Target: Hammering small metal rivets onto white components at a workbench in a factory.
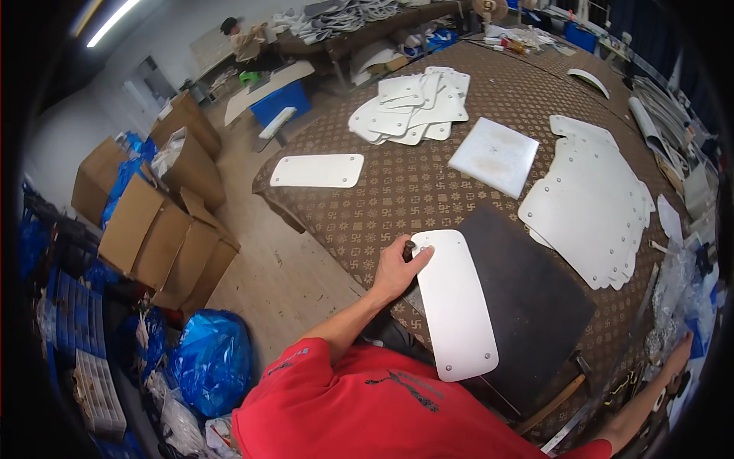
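My left hand (396, 269) is closed on the upper left corner of a long white panel (459, 306), thumb on top. A short dark metal rod (410, 248) stands up between its thumb and fingers. Round metal studs sit near the panel's corners, and it lies partly over a black mat (527, 298). Out at the far right edge, my right hand (676, 356) reaches among clear plastic bags (673, 306); its fingers are too unclear to read. A hammer (558, 402) with a wooden handle lies by the mat's near right corner.
White studded panels are piled at the back (413, 107) and fanned out on the right (592, 203). A single panel (317, 170) and a thick white block (495, 157) lie on the brown patterned table (397, 206). Cardboard boxes (160, 237) and a blue bag (212, 363) stand left.
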### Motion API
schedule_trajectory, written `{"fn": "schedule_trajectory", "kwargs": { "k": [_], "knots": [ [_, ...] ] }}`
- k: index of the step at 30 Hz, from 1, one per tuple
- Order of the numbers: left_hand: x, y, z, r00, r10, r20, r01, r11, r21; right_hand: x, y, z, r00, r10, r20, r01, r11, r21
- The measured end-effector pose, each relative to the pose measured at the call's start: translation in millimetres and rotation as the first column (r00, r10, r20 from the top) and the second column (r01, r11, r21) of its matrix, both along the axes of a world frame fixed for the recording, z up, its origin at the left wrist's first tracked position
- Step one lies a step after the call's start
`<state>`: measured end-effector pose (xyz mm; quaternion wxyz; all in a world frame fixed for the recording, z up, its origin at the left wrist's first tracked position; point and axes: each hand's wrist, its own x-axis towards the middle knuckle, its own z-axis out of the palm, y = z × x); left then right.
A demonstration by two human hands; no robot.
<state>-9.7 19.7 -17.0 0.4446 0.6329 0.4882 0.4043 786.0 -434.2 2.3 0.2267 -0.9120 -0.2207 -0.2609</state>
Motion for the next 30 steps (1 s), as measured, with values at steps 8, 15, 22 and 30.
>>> {"fn": "schedule_trajectory", "kwargs": {
  "k": [8, 15, 22, 30],
  "knots": [
    [-24.4, 14.6, 32.4, 0.961, -0.138, 0.238, 0.227, 0.888, -0.401, -49.3, -0.6, 29.4, 0.995, -0.043, 0.091, 0.035, 0.995, 0.092],
    [-8.6, 28.2, 29.4, 0.831, -0.088, 0.549, 0.415, 0.755, -0.508, -210.2, 90.1, 71.7, 0.817, 0.456, -0.353, -0.134, 0.746, 0.652],
    [26.0, 18.1, 28.5, 0.619, -0.085, 0.781, 0.617, 0.668, -0.416, -451.0, 241.5, 124.1, 0.313, 0.747, -0.587, -0.307, 0.665, 0.681],
    [37.7, -11.8, 55.7, 0.588, -0.272, 0.762, 0.704, 0.635, -0.317, -565.9, 299.4, 96.8, -0.032, 0.857, -0.514, -0.196, 0.499, 0.844]
  ]
}}
